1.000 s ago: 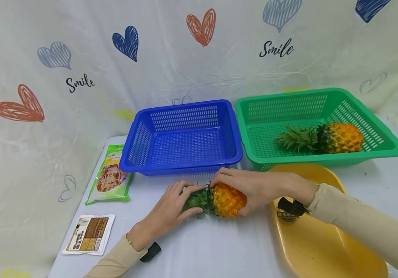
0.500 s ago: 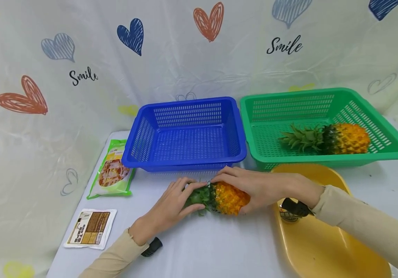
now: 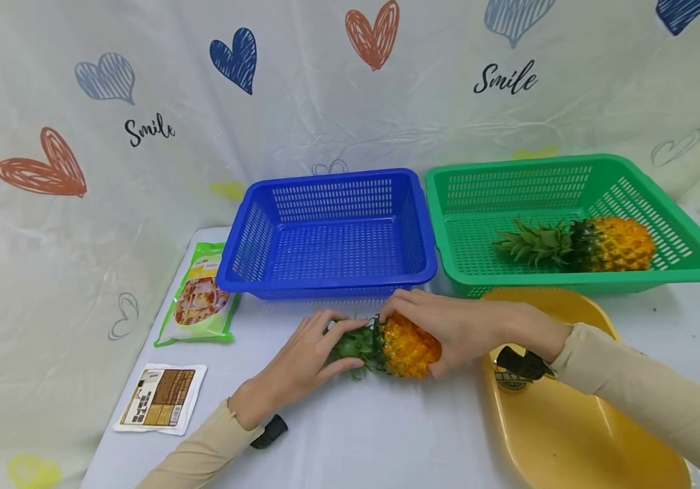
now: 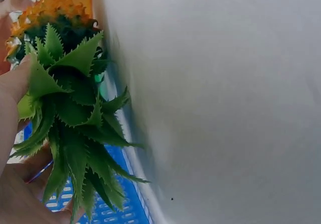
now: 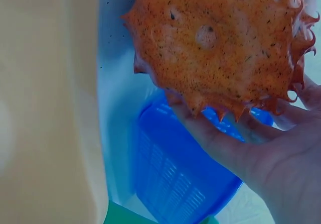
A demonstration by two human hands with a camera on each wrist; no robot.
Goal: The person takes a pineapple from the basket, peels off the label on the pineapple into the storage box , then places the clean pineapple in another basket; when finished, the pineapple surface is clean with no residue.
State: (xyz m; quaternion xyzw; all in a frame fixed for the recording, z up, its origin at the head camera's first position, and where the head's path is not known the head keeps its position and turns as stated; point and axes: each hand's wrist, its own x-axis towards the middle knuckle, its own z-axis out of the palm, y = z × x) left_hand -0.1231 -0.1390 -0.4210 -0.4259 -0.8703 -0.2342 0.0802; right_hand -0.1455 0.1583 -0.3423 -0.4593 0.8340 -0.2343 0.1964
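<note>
A pineapple (image 3: 411, 346) lies on its side on the white table, its green crown to the left and its orange body to the right. My left hand (image 3: 297, 363) holds the crown between thumb and fingers. My right hand (image 3: 456, 329) grips the orange body from the right and above. Spiky leaves (image 4: 75, 118) fill the left side of the left wrist view. In the right wrist view the pineapple's round orange base (image 5: 215, 43) faces the camera, fingers along its edge. A second pineapple (image 3: 612, 244) rests in the green basket (image 3: 478, 204).
A blue basket (image 3: 331, 282) stands behind the hands, beside the green one. At the right, under my right forearm, sits a yellow tub (image 3: 569, 421) with a dark label. On the left lie a green snack bag (image 3: 203, 299) and a flat white-and-brown packet (image 3: 160, 399).
The head view has shifted slightly, so the scene sits a little farther right and higher. Both hands keep their hold on the pineapple, which stays on the table.
</note>
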